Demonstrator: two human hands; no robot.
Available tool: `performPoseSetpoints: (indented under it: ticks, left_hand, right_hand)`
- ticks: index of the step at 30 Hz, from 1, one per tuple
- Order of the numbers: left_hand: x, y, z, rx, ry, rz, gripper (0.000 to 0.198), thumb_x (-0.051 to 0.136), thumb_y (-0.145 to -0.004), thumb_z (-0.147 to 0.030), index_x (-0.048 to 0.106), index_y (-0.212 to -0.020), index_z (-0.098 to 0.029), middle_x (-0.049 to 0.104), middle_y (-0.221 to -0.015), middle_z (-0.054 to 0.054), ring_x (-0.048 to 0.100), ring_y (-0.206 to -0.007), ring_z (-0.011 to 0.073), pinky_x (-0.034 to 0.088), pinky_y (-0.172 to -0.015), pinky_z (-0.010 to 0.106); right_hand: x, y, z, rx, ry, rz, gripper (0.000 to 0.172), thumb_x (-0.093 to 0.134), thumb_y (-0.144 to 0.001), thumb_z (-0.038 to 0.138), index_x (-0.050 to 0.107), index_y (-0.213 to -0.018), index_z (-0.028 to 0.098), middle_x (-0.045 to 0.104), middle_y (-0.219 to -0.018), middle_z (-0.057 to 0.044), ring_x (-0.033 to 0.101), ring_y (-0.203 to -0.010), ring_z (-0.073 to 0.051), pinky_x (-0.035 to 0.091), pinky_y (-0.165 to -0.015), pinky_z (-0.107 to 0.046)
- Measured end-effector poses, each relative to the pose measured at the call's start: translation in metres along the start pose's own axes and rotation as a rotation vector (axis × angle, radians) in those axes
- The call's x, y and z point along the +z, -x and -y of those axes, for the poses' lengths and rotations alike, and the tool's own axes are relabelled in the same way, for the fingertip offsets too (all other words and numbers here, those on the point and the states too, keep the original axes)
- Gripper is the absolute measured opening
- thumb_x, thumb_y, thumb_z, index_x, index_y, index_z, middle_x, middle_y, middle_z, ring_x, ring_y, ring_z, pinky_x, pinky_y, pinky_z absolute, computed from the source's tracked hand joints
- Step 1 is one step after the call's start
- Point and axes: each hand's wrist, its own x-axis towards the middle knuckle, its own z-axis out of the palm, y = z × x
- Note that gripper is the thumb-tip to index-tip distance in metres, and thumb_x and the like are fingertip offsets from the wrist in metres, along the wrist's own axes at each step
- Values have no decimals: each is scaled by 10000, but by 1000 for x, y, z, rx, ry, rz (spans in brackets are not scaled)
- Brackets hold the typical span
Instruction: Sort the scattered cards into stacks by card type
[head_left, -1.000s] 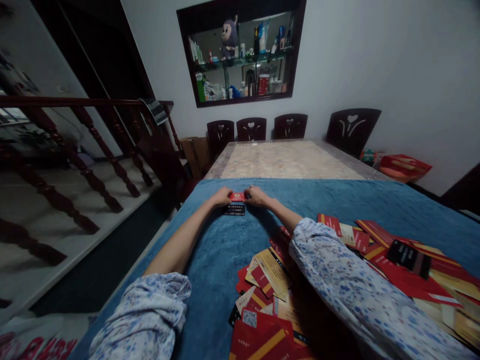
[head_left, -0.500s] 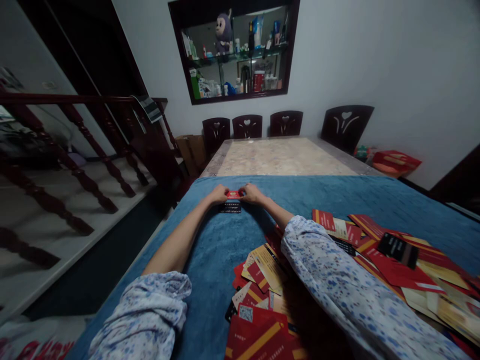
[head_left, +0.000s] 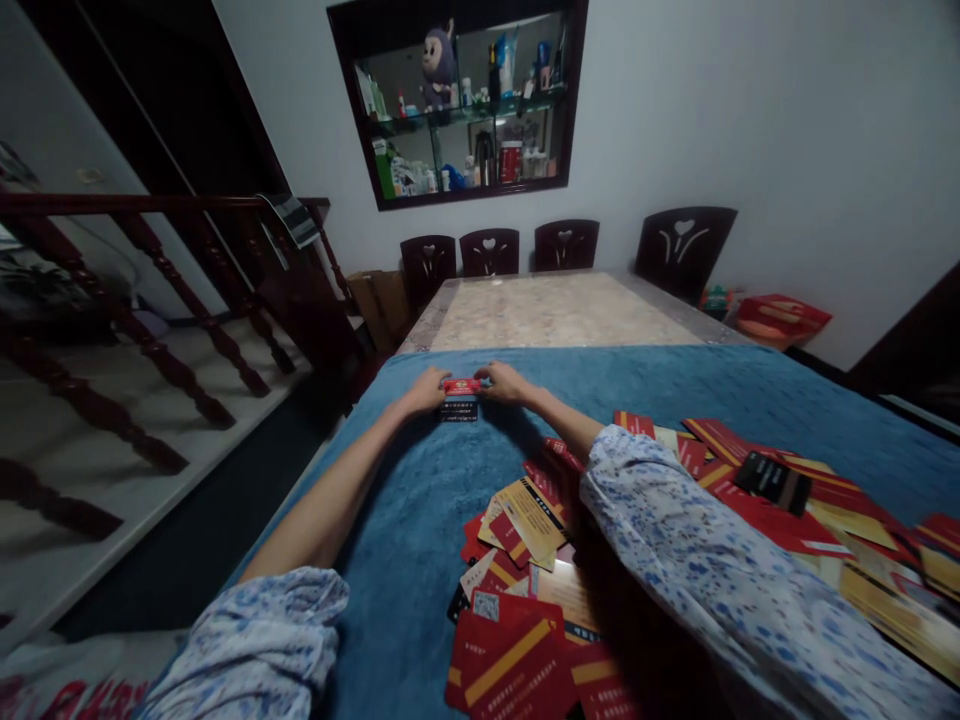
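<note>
Two things are taking up most of the room: a long table [head_left: 555, 310] with a pale marbled top, and a blue cloth [head_left: 420, 500] that is covering the near end of it. A dark wooden banister [head_left: 150, 290] is running down the left side, and a dark-framed wall niche [head_left: 457, 100] of bottles and a plush toy is hanging above the far end. Four dark chairs [head_left: 682, 250] are standing along the far edge of the table.

On the cloth, a loose heap of cards [head_left: 525, 600], mostly red and gold with a few black ones, is sprawling from under the person's right arm out toward the right edge. Both arms are stretching forward in floral sleeves [head_left: 697, 570], pushed up off the forearms.

Out past the heap, near where the cloth is giving way to bare tabletop, the left hand [head_left: 425, 392] and the right hand [head_left: 506, 383] are meeting around a small stack of cards [head_left: 460, 400]. It is sitting on the cloth between them, red on top, with a black face of pale print showing toward the person. Each hand is pressing its curled fingertips against one short end, so the stack is being squeezed from both sides. How many cards are in it, I cannot tell from here.
</note>
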Motion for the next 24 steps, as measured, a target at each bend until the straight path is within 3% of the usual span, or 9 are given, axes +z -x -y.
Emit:
performPoseSetpoints:
  ticks: [8,12,17,24]
  left_hand:
    - [1,52,-35,161,22,-19,473,504,-804,-59,632,-1247,-164,586,-1264,113,539,-1198,235,413,-1097,386]
    - [8,77,-57,252,62,-28,398,494,-840,-71,643,-1194,-176,565,-1299,115,523,-1207,231,431,-1074,413]
    - [10,115,-87,263,23,-50,412,485,-860,-78,615,-1228,-209,555,-1317,112,499,-1216,250,446,-1029,460]
    - [8,168,-126,293,-17,12,386,431,-924,-141,603,-1254,-242,557,-1338,112,474,-1216,265,412,-983,474]
  right_hand:
    - [-15,41,6,-166,-52,-30,332,595,-824,148,741,-1122,172,727,-1139,-98,655,-1033,-218,448,-878,-252]
    - [-17,64,10,-240,-108,-67,303,573,-827,113,762,-1055,175,748,-1063,-88,668,-971,-203,450,-853,-256]
    - [-18,94,11,-313,-204,-85,270,551,-849,125,773,-990,186,763,-981,-62,670,-899,-184,454,-839,-271]
    - [-23,133,10,-329,-229,-88,233,547,-888,172,768,-960,195,763,-969,-55,665,-898,-186,444,-865,-291]
